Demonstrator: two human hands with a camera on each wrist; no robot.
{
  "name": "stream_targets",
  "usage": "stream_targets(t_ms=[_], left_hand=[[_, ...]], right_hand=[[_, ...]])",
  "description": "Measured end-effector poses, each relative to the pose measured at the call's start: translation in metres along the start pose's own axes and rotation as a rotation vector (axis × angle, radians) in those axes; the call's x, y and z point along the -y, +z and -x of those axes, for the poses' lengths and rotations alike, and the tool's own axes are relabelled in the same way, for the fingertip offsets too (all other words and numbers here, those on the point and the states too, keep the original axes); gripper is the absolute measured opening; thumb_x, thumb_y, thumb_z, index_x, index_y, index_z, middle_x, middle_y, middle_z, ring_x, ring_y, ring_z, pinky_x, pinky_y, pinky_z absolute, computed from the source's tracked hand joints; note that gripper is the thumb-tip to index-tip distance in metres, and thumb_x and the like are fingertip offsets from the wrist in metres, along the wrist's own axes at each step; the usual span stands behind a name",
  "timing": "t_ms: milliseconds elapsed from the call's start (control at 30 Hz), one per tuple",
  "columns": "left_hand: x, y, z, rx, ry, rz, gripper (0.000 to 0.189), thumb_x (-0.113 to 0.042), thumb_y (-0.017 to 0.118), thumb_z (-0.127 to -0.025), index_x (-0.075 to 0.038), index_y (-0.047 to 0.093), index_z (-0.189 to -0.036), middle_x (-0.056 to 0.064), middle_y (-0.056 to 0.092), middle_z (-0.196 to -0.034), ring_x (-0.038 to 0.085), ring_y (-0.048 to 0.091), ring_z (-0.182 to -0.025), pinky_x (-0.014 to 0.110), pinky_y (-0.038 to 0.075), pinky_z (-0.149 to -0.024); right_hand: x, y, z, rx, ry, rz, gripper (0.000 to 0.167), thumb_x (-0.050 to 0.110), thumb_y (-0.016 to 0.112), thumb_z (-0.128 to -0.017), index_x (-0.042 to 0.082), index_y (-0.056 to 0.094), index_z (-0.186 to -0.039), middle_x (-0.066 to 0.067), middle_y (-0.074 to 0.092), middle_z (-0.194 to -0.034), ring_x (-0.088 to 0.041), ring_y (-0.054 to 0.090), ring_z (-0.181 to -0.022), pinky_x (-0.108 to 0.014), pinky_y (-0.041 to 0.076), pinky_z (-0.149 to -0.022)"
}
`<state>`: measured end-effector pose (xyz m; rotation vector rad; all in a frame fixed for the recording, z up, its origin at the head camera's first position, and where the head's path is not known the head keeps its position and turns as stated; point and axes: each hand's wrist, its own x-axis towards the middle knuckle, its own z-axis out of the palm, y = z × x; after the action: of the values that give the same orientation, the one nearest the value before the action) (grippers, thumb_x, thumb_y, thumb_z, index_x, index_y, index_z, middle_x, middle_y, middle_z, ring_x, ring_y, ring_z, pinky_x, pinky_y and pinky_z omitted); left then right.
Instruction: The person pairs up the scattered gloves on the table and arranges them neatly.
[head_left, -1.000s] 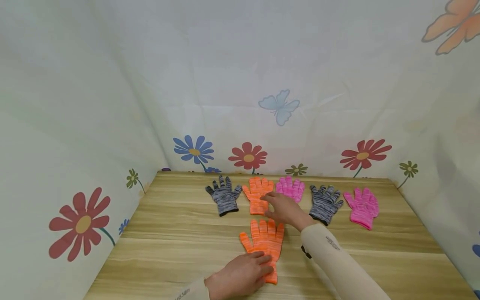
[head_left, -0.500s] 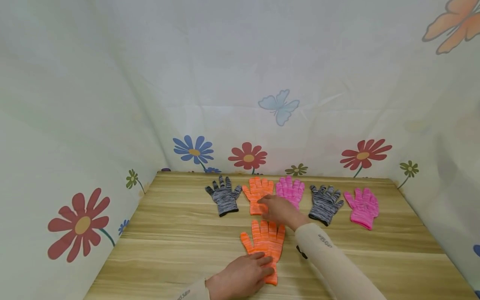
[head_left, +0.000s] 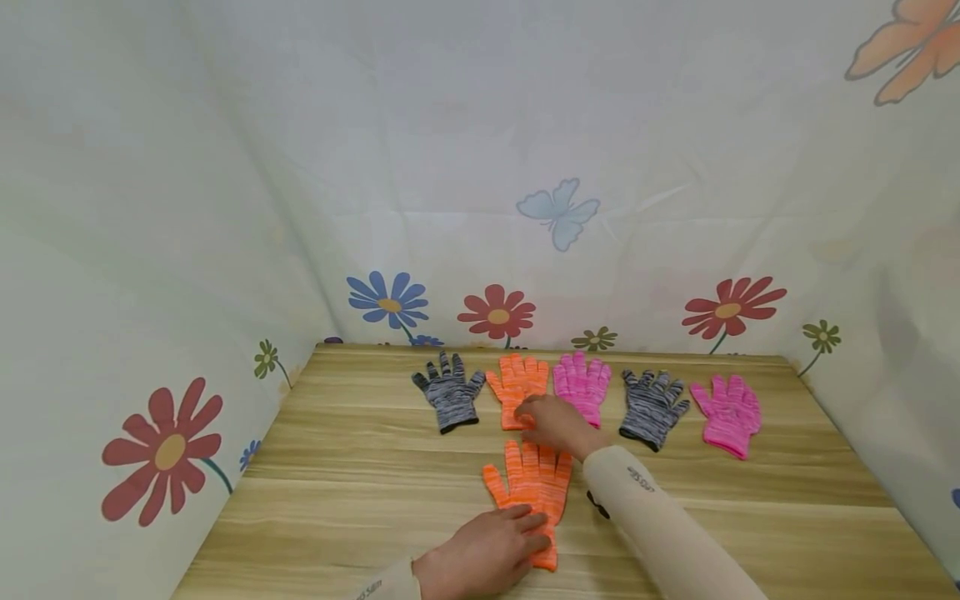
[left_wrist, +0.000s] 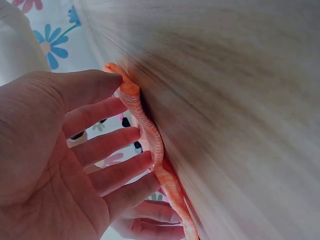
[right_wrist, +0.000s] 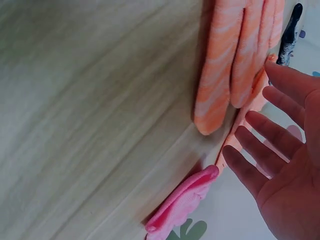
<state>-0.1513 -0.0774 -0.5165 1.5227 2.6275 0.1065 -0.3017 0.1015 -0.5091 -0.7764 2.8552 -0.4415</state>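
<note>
White fabric hangings printed with flowers and butterflies (head_left: pixel 450 125) wall in a tabletop with pale brown wood grain (head_left: pixel 337 500). Along its far side lies a row of flat knitted gloves: a grey-and-black marled one with a dark cuff (head_left: pixel 452 396), the far orange glove with pale streaks (head_left: pixel 517 379), a bright pink marled one (head_left: pixel 583 383), a second grey-and-black one (head_left: pixel 652 408) and, at the right end, a second pink one (head_left: pixel 730 415). The near orange glove, streaked like its neighbour (head_left: pixel 537 483), lies closer to the person, its long axis running away from them, cuff nearest and fingers pointing at the far orange glove's cuff. That cuff sits just beyond those fingertips and a little to the left, so the two lie nearly end to end, both thumbs to the left. The left hand (head_left: pixel 486 550) rests on the near glove's lower part and cuff, fingers long and slightly parted, pinching nothing. The right hand (head_left: pixel 558 422) is the nearer to the far orange glove, reaching in from the right over its cuff with fingers extended and apart; whether the tips touch the knit cannot be told.
</note>
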Motion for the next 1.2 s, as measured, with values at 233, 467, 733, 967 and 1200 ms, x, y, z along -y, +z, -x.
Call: stream_targets(t_ms=[233,467,733,967,1200], left_hand=[[0.0,0.0,-0.001,-0.001,0.002,-0.01,0.027,-0.033,0.052,-0.102,-0.027,0.062,-0.127,-0.004,0.057,-0.141,0.016,0.055,-0.13,0.028,0.051,-0.101],[-0.001,-0.001,-0.001,0.005,-0.003,-0.031,0.028,-0.033,0.055,-0.101,-0.028,0.062,-0.128,-0.004,0.057,-0.142,0.016,0.055,-0.13,0.028,0.051,-0.101],[-0.001,0.0,0.0,0.015,-0.007,-0.035,0.028,-0.033,0.054,-0.101,-0.028,0.061,-0.128,-0.005,0.056,-0.142,0.016,0.055,-0.13,0.028,0.051,-0.1],[-0.001,0.0,-0.001,0.005,-0.007,-0.027,0.027,-0.033,0.054,-0.102,-0.028,0.062,-0.127,-0.004,0.056,-0.142,0.016,0.055,-0.13,0.029,0.052,-0.099],[0.0,0.001,-0.002,0.035,-0.018,-0.019,0.029,-0.033,0.054,-0.101,-0.028,0.061,-0.129,-0.004,0.054,-0.144,0.016,0.053,-0.132,0.029,0.05,-0.102]], right_hand=[[-0.001,0.003,-0.005,-0.063,-0.035,0.034,0.029,0.024,0.072,-0.09,0.014,0.071,-0.118,-0.004,0.067,-0.124,-0.026,0.063,-0.115,-0.044,0.053,-0.097],[0.0,0.004,-0.009,-0.102,-0.076,0.059,0.025,0.014,0.072,-0.089,0.01,0.072,-0.114,-0.006,0.07,-0.114,-0.026,0.066,-0.107,-0.041,0.055,-0.093],[0.001,0.007,-0.012,-0.165,-0.087,0.078,0.018,0.003,0.066,-0.089,0.008,0.076,-0.103,-0.006,0.074,-0.102,-0.023,0.07,-0.095,-0.037,0.058,-0.085],[0.001,0.007,-0.014,-0.143,-0.032,0.076,0.02,0.007,0.063,-0.092,0.011,0.076,-0.108,-0.004,0.076,-0.103,-0.022,0.071,-0.096,-0.038,0.058,-0.086],[0.0,0.006,-0.013,-0.153,-0.013,0.076,0.021,0.009,0.062,-0.095,0.012,0.074,-0.111,-0.003,0.075,-0.104,-0.022,0.07,-0.097,-0.039,0.057,-0.088]])
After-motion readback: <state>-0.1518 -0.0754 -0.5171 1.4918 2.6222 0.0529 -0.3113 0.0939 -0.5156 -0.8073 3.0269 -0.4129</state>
